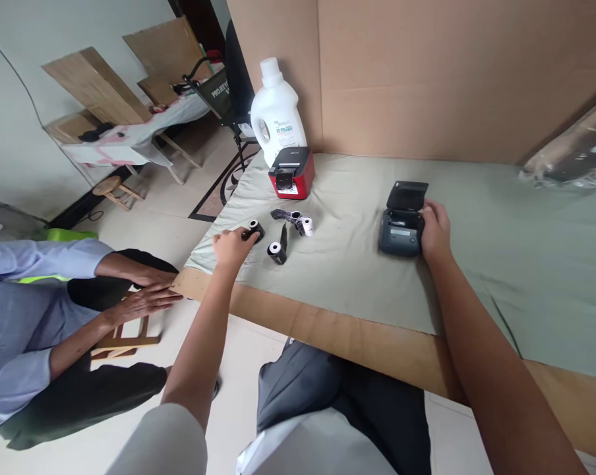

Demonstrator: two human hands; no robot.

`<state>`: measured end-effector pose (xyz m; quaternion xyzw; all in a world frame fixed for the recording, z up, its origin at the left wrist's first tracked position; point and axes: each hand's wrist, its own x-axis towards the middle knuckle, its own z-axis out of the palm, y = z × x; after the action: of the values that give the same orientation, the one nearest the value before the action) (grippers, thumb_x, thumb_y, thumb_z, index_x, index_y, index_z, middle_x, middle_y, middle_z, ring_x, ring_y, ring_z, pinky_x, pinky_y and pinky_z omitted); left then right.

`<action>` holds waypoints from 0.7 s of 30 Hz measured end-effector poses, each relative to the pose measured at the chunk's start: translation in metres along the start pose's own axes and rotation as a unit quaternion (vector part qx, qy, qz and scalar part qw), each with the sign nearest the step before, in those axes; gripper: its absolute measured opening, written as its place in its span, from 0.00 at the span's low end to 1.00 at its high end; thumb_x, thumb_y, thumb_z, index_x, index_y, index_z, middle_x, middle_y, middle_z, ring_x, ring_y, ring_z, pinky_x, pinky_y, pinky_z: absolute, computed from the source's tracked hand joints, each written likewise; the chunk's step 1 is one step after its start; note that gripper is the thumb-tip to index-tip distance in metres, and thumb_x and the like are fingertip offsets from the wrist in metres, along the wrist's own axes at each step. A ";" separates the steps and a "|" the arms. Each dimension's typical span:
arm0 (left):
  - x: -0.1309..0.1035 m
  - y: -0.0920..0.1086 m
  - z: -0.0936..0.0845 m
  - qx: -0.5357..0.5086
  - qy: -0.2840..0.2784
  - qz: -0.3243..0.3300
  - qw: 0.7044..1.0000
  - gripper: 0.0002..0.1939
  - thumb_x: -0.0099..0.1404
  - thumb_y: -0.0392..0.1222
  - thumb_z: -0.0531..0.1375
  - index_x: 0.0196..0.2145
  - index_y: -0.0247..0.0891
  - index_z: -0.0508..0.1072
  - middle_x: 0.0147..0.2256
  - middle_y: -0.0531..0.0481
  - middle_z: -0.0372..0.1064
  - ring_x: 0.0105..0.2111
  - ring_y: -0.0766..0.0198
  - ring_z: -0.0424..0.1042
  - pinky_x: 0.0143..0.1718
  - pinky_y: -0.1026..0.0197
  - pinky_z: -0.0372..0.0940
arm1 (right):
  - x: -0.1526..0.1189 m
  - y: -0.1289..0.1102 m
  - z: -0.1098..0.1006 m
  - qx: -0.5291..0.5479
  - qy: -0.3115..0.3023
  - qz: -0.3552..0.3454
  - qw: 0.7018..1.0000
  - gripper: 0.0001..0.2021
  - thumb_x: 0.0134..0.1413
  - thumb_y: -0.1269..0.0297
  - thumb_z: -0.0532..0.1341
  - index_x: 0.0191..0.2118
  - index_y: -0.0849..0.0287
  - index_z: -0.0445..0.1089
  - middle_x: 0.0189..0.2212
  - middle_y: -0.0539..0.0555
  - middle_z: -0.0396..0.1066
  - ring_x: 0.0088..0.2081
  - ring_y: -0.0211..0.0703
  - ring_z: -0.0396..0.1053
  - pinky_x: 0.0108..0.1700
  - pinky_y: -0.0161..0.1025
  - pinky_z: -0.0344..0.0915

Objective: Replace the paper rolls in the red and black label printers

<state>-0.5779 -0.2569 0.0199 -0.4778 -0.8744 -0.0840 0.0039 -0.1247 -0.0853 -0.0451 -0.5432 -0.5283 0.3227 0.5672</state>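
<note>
On the left of the cloth-covered table, my left hand (233, 249) has its fingers closed on a small black paper roll (255, 229) with a white core. Another black roll (277, 252) stands just right of it, a strip of its paper sticking up. Behind these lie a white roll (306, 227) and a crumpled dark strip (281, 214). My right hand (436, 227) grips the right side of a dark portable printer (401, 232), which rests on the cloth. The printer's lid (407, 195) is raised. My right fingertips are partly hidden behind it.
A red and black printer (293, 173) and a white detergent bottle (278, 112) stand at the back left. Cardboard (426, 79) walls the table's rear. A plastic-wrapped item (575, 148) lies far right. Another person's hands (147, 297) rest by the table's left corner.
</note>
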 end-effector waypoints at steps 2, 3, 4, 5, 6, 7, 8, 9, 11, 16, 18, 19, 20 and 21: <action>0.002 0.005 -0.003 0.010 -0.001 0.008 1.000 0.28 0.68 0.62 0.59 0.57 0.42 0.76 0.46 0.39 0.82 0.53 0.43 0.76 0.64 0.44 0.55 | -0.003 -0.007 0.000 -0.007 0.003 0.007 1.000 0.16 0.65 0.57 0.56 0.52 0.56 0.71 0.56 0.59 0.75 0.56 0.45 0.70 0.64 0.46 0.62; 0.003 0.009 -0.004 0.005 0.008 0.014 1.000 0.32 0.68 0.62 0.60 0.62 0.42 0.72 0.47 0.41 0.82 0.53 0.44 0.77 0.64 0.44 0.55 | -0.004 -0.010 0.000 -0.009 0.005 0.010 1.000 0.14 0.65 0.59 0.55 0.51 0.56 0.71 0.56 0.59 0.75 0.57 0.45 0.70 0.64 0.46 0.62; 0.004 0.013 -0.004 0.001 0.013 0.019 1.000 0.34 0.67 0.62 0.60 0.65 0.43 0.69 0.47 0.42 0.82 0.53 0.44 0.77 0.64 0.45 0.54 | -0.005 -0.013 0.000 -0.009 0.006 0.011 1.000 0.14 0.65 0.60 0.55 0.51 0.55 0.71 0.56 0.60 0.74 0.58 0.46 0.69 0.64 0.46 0.61; 0.005 0.017 -0.005 0.000 0.013 0.023 1.000 0.35 0.67 0.61 0.60 0.66 0.44 0.68 0.47 0.43 0.83 0.53 0.44 0.77 0.64 0.45 0.54 | -0.005 -0.015 0.000 -0.008 0.005 0.010 1.000 0.13 0.65 0.61 0.55 0.50 0.55 0.71 0.56 0.60 0.74 0.58 0.46 0.69 0.64 0.47 0.61; 0.007 0.020 -0.007 0.005 0.006 0.026 1.000 0.33 0.68 0.60 0.60 0.65 0.44 0.69 0.47 0.42 0.83 0.53 0.43 0.78 0.63 0.44 0.54 | -0.006 -0.016 0.000 -0.006 0.004 0.009 1.000 0.13 0.64 0.61 0.56 0.50 0.56 0.71 0.56 0.61 0.74 0.58 0.46 0.70 0.64 0.47 0.61; 0.009 0.023 -0.009 0.014 -0.004 0.028 0.999 0.30 0.68 0.58 0.59 0.63 0.44 0.71 0.46 0.42 0.83 0.52 0.42 0.78 0.63 0.44 0.55 | -0.006 -0.017 0.000 -0.004 0.002 0.007 1.000 0.12 0.64 0.61 0.56 0.49 0.56 0.71 0.56 0.62 0.74 0.57 0.47 0.70 0.64 0.47 0.61; 0.011 0.026 -0.012 0.026 -0.012 0.029 0.999 0.26 0.69 0.55 0.58 0.60 0.43 0.74 0.45 0.40 0.83 0.52 0.41 0.78 0.63 0.43 0.55 | -0.006 -0.017 0.000 -0.002 0.002 0.005 1.000 0.12 0.64 0.60 0.56 0.49 0.56 0.71 0.56 0.62 0.74 0.57 0.47 0.70 0.64 0.47 0.61; 0.013 0.028 -0.016 0.035 -0.013 0.029 0.999 0.24 0.69 0.52 0.58 0.58 0.42 0.76 0.44 0.39 0.83 0.52 0.41 0.78 0.63 0.43 0.55 | -0.005 -0.016 0.000 -0.001 0.003 0.003 1.000 0.12 0.63 0.60 0.56 0.49 0.56 0.71 0.55 0.62 0.74 0.57 0.47 0.70 0.64 0.47 0.61; 0.011 0.034 -0.027 0.027 0.017 0.026 0.999 0.20 0.68 0.48 0.59 0.54 0.40 0.77 0.41 0.39 0.83 0.51 0.41 0.78 0.62 0.42 0.56 | -0.004 -0.014 0.000 -0.002 0.004 0.002 1.000 0.12 0.63 0.59 0.56 0.48 0.56 0.70 0.55 0.62 0.74 0.56 0.48 0.70 0.63 0.47 0.61; -0.020 0.078 -0.045 -0.271 0.232 0.096 0.929 0.18 0.71 0.49 0.61 0.55 0.41 0.73 0.42 0.45 0.80 0.46 0.53 0.79 0.60 0.48 0.64 | -0.003 -0.013 -0.001 -0.023 0.007 -0.004 1.000 0.11 0.61 0.61 0.57 0.47 0.54 0.70 0.55 0.64 0.73 0.53 0.49 0.71 0.61 0.49 0.63; -0.039 0.118 -0.036 -0.451 0.252 0.173 0.838 0.20 0.71 0.53 0.63 0.55 0.42 0.71 0.46 0.45 0.78 0.42 0.59 0.77 0.52 0.55 0.68 | -0.003 -0.019 -0.002 -0.048 0.026 -0.032 0.998 0.11 0.60 0.63 0.58 0.47 0.54 0.70 0.58 0.67 0.70 0.51 0.49 0.71 0.58 0.48 0.65; -0.049 0.141 -0.028 -0.532 0.229 0.207 0.789 0.21 0.70 0.55 0.65 0.54 0.42 0.71 0.45 0.46 0.77 0.40 0.62 0.76 0.49 0.57 0.69 | -0.002 -0.024 -0.003 -0.056 0.039 -0.055 0.996 0.11 0.59 0.63 0.59 0.47 0.54 0.71 0.58 0.67 0.69 0.51 0.49 0.71 0.56 0.48 0.66; -0.058 0.165 -0.019 -0.600 0.181 0.236 0.743 0.21 0.69 0.57 0.66 0.53 0.43 0.71 0.41 0.49 0.75 0.37 0.63 0.75 0.45 0.59 0.69 | -0.001 -0.031 -0.004 -0.054 0.050 -0.078 0.994 0.10 0.59 0.64 0.59 0.46 0.54 0.71 0.57 0.67 0.70 0.50 0.49 0.72 0.55 0.47 0.67; -0.066 0.188 -0.009 -0.656 0.124 0.254 0.700 0.22 0.69 0.58 0.66 0.53 0.43 0.70 0.36 0.52 0.72 0.35 0.65 0.73 0.42 0.60 0.69 | -0.001 -0.040 -0.006 -0.040 0.051 -0.094 0.993 0.09 0.59 0.64 0.59 0.44 0.55 0.72 0.53 0.66 0.72 0.48 0.48 0.73 0.54 0.47 0.68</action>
<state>-0.3852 -0.2133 0.0496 -0.5486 -0.4349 -0.6909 -0.1806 -0.1272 -0.0955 -0.0065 -0.5295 -0.5594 0.2186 0.5991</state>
